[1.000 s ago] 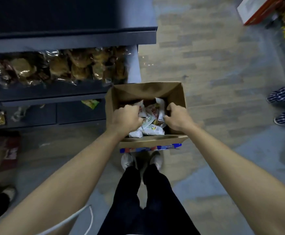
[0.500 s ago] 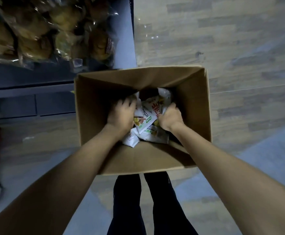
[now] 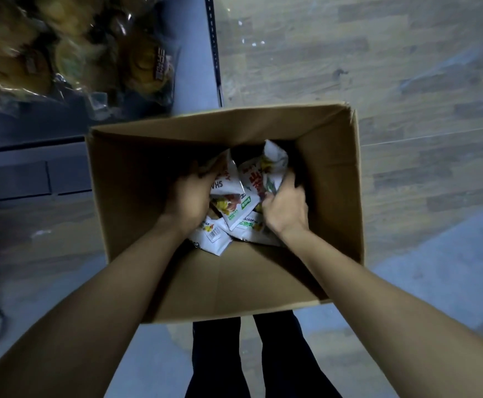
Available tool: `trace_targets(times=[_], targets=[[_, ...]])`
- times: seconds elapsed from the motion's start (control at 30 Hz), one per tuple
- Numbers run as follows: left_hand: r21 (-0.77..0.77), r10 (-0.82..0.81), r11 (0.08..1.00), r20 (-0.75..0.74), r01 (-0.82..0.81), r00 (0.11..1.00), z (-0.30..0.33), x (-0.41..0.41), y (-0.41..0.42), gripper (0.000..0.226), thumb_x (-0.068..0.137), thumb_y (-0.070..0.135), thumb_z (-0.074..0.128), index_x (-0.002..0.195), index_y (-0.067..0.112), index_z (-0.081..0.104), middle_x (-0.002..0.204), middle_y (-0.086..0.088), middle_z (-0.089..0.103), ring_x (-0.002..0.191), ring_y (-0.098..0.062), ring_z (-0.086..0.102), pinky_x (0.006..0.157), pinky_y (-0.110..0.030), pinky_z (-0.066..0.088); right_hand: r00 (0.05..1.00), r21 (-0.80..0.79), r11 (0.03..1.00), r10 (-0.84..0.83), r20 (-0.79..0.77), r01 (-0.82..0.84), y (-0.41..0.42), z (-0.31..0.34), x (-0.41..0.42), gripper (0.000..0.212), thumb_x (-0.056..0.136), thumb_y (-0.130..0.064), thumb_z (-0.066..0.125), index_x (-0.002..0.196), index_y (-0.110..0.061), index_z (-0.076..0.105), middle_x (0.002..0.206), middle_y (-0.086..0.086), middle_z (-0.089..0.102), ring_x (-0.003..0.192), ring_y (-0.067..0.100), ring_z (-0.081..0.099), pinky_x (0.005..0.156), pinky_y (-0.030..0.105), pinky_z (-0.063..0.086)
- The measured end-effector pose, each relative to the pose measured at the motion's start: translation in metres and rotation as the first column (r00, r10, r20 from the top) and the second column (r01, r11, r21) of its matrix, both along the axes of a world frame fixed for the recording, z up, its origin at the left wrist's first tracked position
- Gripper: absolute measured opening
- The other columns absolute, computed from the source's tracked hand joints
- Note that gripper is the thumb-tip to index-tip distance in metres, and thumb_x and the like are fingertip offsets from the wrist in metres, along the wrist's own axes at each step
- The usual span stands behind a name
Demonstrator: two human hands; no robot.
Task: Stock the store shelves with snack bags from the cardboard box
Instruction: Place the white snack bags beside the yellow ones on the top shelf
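Reaching deep into the cardboard box (image 3: 332, 179), our left hand (image 3: 188, 198) and right hand (image 3: 285, 209) each curl a grip around white snack bags (image 3: 231, 203), gathering several for one trip to the shelf (image 3: 191, 67).

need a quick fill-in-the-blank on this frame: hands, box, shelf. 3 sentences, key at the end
1. Both hands are down inside the cardboard ____.
2. The left hand and right hand each grip white snack ____.
3. The shelf beyond the cardboard box holds clear packs of ____-coloured baked goods.

Missing words: box; bags; brown
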State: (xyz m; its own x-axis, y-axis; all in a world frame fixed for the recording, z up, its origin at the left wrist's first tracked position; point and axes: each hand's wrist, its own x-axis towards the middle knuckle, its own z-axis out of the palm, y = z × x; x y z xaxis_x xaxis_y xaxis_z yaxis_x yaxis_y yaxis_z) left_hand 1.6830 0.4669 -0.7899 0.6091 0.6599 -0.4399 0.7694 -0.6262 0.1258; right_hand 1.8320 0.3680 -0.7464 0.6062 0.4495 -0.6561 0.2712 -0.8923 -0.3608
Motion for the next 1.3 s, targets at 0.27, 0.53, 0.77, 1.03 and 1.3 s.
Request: trace_targets(times=[0.27, 0.53, 0.77, 1.03, 1.3], targets=[[0.087, 0.147, 0.984, 0.122, -0.158, 0.982, 0.060, -0.004, -0.029, 0.066, 0.078, 0.020, 0.066, 0.140, 0.024, 0.043, 0.107, -0.015, 0.046, 0.090, -0.035, 0.051, 0.066, -0.041, 0.052, 0.851, 0.173, 0.836, -0.492, -0.181, 0.520, -0.016, 0.047, -0.009, 0.027, 0.080, -0.029, 0.070, 0.102, -0.025, 0.056, 0.083, -0.011, 0.064, 0.090, 0.018, 0.066, 0.084, 0.035, 0.053], [0.101, 0.230, 0.957, 0.299, -0.271, 0.926, 0.072, -0.007, -0.053, 0.071, 0.085, 0.017, 0.057, 0.150, 0.026, 0.029, 0.113, -0.013, 0.044, 0.097, -0.033, 0.050, 0.080, -0.048, 0.048, 1.000, 0.249, 0.969, 0.003, -0.013, 0.001, -0.024, 0.057, -0.010, 0.036, 0.075, -0.051, 0.052, 0.096, -0.028, 0.070, 0.088, -0.005, 0.070, 0.094, 0.022, 0.063, 0.085, 0.042, 0.052], [0.024, 0.461, 0.882, 0.164, -0.471, 0.872, 0.064, -0.018, -0.060, 0.064, 0.090, 0.021, 0.054, 0.148, 0.027, 0.029, 0.119, -0.020, 0.049, 0.106, -0.039, 0.049, 0.084, -0.047, 0.041, 0.804, 0.018, 0.804, 0.593, 0.027, -0.594, 0.003, 0.033, 0.010, 0.013, 0.085, -0.031, 0.057, 0.090, -0.026, 0.068, 0.090, 0.003, 0.069, 0.092, 0.030, 0.063, 0.078, 0.038, 0.053], [-0.059, 0.520, 0.854, 0.127, -0.517, 0.845, 0.046, -0.016, -0.056, 0.060, 0.094, 0.037, 0.055, 0.146, 0.029, 0.027, 0.123, -0.015, 0.046, 0.110, -0.037, 0.052, 0.076, -0.044, 0.047, 0.984, -0.006, 0.997, 0.076, 0.162, -0.076, 0.000, 0.021, -0.018, 0.059, 0.094, -0.034, 0.058, 0.145, -0.022, 0.030, 0.143, 0.014, 0.032, 0.127, 0.037, 0.041, 0.098, 0.048, 0.041], [-0.227, 0.443, 0.867, -0.057, -0.444, 0.895, 0.000, -0.019, -0.055, 0.052, 0.096, 0.045, 0.047, 0.137, 0.015, 0.039, 0.124, -0.019, 0.045, 0.115, -0.039, 0.051, 0.087, -0.044, 0.043, 0.950, -0.236, 0.972, -0.076, -0.303, 0.002, 0.017, -0.021, -0.050, 0.087, 0.097, -0.042, 0.055, 0.154, -0.038, -0.010, 0.157, 0.032, -0.005, 0.147, 0.045, 0.007, 0.116, 0.047, 0.019]])
